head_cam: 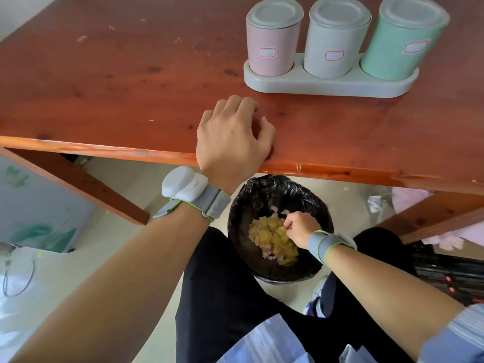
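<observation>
My left hand (231, 136) rests on the near edge of the red-brown wooden table (117, 82), fingers arched with the tips on the wood; nothing shows in it. Below the table edge stands a bin lined with a black bag (243, 221). Inside lies a heap of yellow and pinkish cut scraps (272, 242). My right hand (301, 227) hangs over the bin's right side, just above the heap. Its fingers are curled and the thumb and forefinger seem to pinch a small yellow scrap. Both wrists carry grey bands.
At the table's back right, a grey holder (327, 82) carries three lidded canisters: pink (272, 40), grey-white (335, 40) and green (400, 43). A table leg (86, 187) slants at left and another at right (432, 218). My dark-trousered legs flank the bin.
</observation>
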A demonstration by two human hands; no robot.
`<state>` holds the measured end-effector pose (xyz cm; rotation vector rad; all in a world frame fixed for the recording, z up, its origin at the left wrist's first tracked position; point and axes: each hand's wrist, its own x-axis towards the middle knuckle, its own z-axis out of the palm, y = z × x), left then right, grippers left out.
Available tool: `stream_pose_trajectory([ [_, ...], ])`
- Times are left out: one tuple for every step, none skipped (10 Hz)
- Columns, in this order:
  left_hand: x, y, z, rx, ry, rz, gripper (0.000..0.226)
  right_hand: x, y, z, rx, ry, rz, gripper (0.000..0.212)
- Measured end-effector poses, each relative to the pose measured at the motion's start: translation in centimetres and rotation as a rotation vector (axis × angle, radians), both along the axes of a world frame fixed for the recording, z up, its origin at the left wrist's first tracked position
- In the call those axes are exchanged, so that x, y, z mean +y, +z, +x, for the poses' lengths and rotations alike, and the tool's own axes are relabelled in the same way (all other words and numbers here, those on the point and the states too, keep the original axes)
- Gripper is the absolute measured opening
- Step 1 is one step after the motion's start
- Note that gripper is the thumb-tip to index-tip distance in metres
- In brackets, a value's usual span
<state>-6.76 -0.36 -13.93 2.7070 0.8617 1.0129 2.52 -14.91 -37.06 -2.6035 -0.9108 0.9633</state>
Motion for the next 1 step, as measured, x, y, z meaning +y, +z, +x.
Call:
stream_pose_trajectory([
  [-0.06, -0.05, 0.07, -0.011, 0.004, 0.003, 0.030, 0.15, -0.47, 0.43, 0.010, 0.008, -0.015, 0.027],
])
